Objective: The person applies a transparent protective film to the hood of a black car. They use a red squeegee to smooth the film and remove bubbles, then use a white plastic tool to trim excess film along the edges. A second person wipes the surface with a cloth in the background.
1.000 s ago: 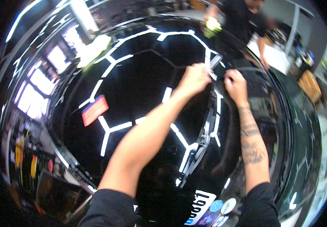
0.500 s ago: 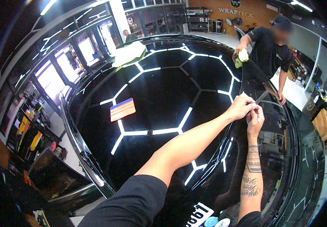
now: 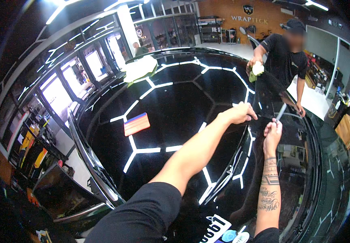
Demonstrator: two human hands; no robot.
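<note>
Over the right edge of a glossy black car roof (image 3: pixel 175 105), my left hand (image 3: pixel 240 113) is closed, its fingertips bent down close to the surface. What they pinch, if anything, is too small to make out. To the right and slightly nearer, my right hand (image 3: pixel 273 133) grips a slim grey knife-like tool (image 3: pixel 281 111), which points up and away. The hands are apart, both above the black surface. An orange squeegee (image 3: pixel 136 124) with a dark blue edge lies flat on the roof, well left of my left hand.
Across the car at the far right, a co-worker (image 3: pixel 286 52) holds a white and green cloth (image 3: pixel 257 69) at the roof edge. Pale folded towels (image 3: pixel 141 69) lie at the roof's far left. Stickers (image 3: pixel 229 235) sit near the bottom. A wooden box (image 3: pixel 346 131) stands right.
My hands have separated: the left moved left, away from the tool, while the right drew slightly nearer to me with the tool. The view has shifted a little; the squeegee stays on the roof.
</note>
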